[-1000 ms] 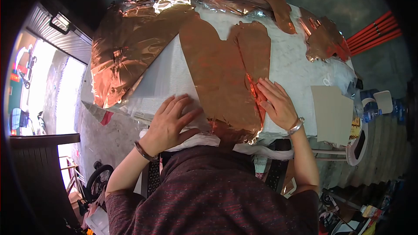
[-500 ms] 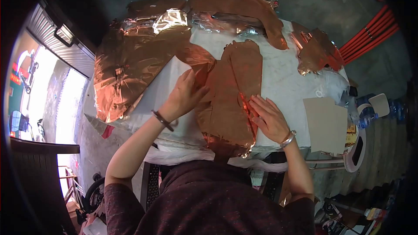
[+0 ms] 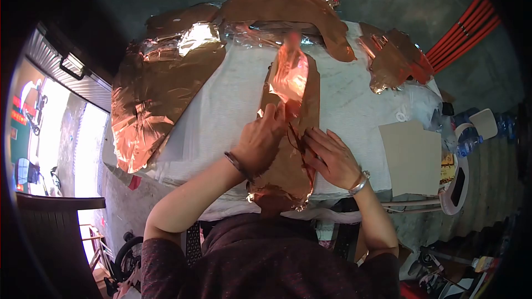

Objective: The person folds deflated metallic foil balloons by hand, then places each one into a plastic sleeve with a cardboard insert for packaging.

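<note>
A copper-brown sheet [image 3: 280,174] lies lengthwise on the white-covered table [image 3: 221,94], its near end by the table's front edge. Above its middle a shiny copper foil flap [image 3: 291,72] stands up, blurred at its tip. My left hand [image 3: 263,138] pinches the base of that flap, fingers bent together. With fingers somewhat apart, my right hand [image 3: 332,158] rests on the sheet's right edge, beside a dark slit or fold. Whether its thumb holds anything is not visible.
A large copper foil sheet [image 3: 160,88] covers the table's left. More brown pieces [image 3: 288,5] lie along the far edge, another [image 3: 393,58] at the far right. A grey-beige card [image 3: 413,155] lies at the right. Red rods [image 3: 465,30] stand beyond it.
My left hand has moved right and inward, lifting the foil flap that lay to the left up over the brown sheet. My right hand has shifted slightly left. The view has shifted a little.
</note>
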The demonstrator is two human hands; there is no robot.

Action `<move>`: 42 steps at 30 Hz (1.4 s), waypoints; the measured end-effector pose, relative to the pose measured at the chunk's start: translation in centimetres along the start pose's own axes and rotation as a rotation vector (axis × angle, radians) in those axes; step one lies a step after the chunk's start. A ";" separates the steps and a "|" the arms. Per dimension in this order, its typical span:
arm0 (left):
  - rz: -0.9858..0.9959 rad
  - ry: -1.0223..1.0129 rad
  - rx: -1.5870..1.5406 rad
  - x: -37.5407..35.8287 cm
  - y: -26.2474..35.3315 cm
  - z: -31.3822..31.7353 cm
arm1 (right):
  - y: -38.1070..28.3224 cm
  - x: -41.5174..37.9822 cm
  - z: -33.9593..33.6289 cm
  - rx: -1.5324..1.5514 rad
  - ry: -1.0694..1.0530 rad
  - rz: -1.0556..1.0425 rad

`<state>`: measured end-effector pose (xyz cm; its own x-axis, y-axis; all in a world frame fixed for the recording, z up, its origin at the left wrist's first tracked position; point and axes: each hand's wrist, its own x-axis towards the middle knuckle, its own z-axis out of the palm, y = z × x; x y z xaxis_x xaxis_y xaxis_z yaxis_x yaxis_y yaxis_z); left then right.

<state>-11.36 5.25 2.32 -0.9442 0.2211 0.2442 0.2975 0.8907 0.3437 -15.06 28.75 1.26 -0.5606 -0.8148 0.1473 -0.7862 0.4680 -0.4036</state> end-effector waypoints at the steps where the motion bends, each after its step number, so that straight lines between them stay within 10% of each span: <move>1: -0.022 -0.065 0.000 0.0 0.2 0.0 | 0.0 0.0 0.0 0.000 0.004 0.006; 14: -0.006 -0.040 0.079 -0.8 0.7 1.0 | 5.8 6.0 -3.2 0.366 0.259 0.176; 36: 0.022 0.109 0.135 -3.9 0.5 0.6 | 8.6 18.3 3.9 -0.239 -0.049 -0.004; 42: -0.237 -0.023 0.054 -8.0 2.2 -1.7 | 9.2 18.4 4.2 -0.223 0.009 -0.039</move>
<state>-2.96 4.76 2.70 -0.9899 0.0119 0.1412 0.0597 0.9386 0.3399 -31.51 16.65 -3.52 -0.5306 -0.8310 0.1672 -0.8445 0.5013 -0.1884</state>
